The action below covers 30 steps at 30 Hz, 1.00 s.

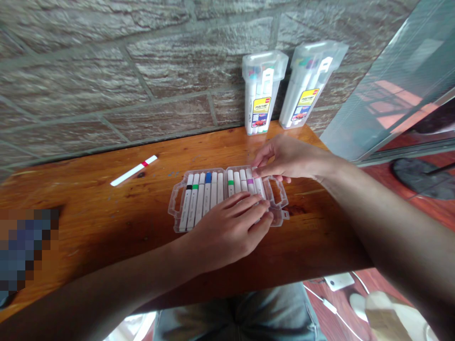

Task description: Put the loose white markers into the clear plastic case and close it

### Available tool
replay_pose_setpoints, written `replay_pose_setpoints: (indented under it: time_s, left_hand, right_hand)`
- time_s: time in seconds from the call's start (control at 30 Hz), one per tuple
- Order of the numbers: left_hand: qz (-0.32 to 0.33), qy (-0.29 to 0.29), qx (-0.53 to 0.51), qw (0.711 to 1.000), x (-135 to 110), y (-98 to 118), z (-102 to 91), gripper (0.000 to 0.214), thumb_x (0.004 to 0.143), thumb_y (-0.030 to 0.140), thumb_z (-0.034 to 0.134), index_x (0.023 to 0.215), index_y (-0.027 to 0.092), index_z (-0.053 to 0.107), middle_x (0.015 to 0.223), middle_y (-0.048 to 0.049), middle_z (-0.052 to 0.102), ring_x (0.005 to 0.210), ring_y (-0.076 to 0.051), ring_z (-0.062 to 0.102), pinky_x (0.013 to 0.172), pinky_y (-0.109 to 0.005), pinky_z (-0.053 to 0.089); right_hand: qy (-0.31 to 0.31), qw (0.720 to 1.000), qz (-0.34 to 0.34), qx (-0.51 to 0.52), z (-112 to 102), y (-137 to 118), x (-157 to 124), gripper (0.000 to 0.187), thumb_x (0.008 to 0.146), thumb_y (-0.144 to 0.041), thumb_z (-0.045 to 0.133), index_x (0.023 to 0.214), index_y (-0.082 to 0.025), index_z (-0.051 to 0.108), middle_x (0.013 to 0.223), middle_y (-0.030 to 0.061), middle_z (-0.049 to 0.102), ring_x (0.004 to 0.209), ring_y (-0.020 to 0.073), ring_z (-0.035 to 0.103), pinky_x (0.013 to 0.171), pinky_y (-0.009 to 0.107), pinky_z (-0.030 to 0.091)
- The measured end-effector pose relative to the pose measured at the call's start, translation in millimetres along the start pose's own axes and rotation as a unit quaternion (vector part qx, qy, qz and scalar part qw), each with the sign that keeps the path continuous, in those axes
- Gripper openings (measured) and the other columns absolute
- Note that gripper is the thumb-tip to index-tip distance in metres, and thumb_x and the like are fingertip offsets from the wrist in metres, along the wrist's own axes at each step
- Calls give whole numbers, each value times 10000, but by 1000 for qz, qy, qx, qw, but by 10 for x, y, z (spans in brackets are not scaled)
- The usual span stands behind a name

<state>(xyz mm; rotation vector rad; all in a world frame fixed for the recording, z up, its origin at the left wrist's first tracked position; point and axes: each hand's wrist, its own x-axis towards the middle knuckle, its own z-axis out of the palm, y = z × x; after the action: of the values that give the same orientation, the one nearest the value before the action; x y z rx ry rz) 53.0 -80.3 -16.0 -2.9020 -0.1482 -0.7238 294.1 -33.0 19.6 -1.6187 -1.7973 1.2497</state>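
While left fingers [249, 208] lie flat on the markers [204, 194], right fingers [266, 169] pinch a white marker [259, 187]

Lower ends of markers [237, 182] beneath left hand [227, 234]; pixelated patch [26, 251]

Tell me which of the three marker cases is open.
The flat case on the table, under the left hand and right hand; the two upright cases against the wall are shut.

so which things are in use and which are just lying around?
In use: open marker case, markers in it, left hand flat on them, right hand at their tips.
Lying around: loose red-banded marker, two upright marker boxes.
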Motion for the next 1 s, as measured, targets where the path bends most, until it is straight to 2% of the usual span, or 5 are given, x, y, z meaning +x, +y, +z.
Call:
replay_pose_setpoints:
  time_s: [0.07,0.2,0.4,0.67,1.0]
  left_hand:
    - [0,3,-6,1000,4,2,3,174,1004,149,669,1134,74,758,1205,-127,792,1210,-288,721,1113,-443,583]
    - [2,14,-2,1000,11,2,-5,163,1004,152,671,1114,78,765,1163,-117,799,1173,-282,727,1088,-435,595]
    - [3,16,7,1000,15,6,-11,158,1013,158,662,1103,85,769,1154,-112,803,1181,-281,724,1073,-427,600]
    - [-2,-3,-2,1000,12,8,-23,161,1009,155,665,1114,83,764,1181,-111,795,1214,-289,704,1097,-436,579]
    - [-19,-10,9,1000,-8,9,-20,146,1025,161,640,1120,142,750,1226,-56,791,1251,-281,674,1058,-461,568]
  right_hand:
    - [11,999,-22,-40,-22,34,25,160,829,-287,844,869,-136,808,613,17,689,455,98,555,388,253,395]
    - [16,990,-83,-116,-59,106,78,114,812,-311,846,809,-198,858,740,35,775,649,173,672,534,310,482]
    - [26,989,-92,-114,-47,164,112,134,780,-325,868,840,-206,863,780,42,802,697,222,712,560,346,516]
    - [30,991,-83,-105,-38,139,96,149,750,-332,873,802,-200,827,716,28,768,643,194,684,526,323,503]
    - [24,994,-81,-65,-39,141,86,192,735,-381,920,766,-219,821,719,29,741,652,184,652,510,313,481]
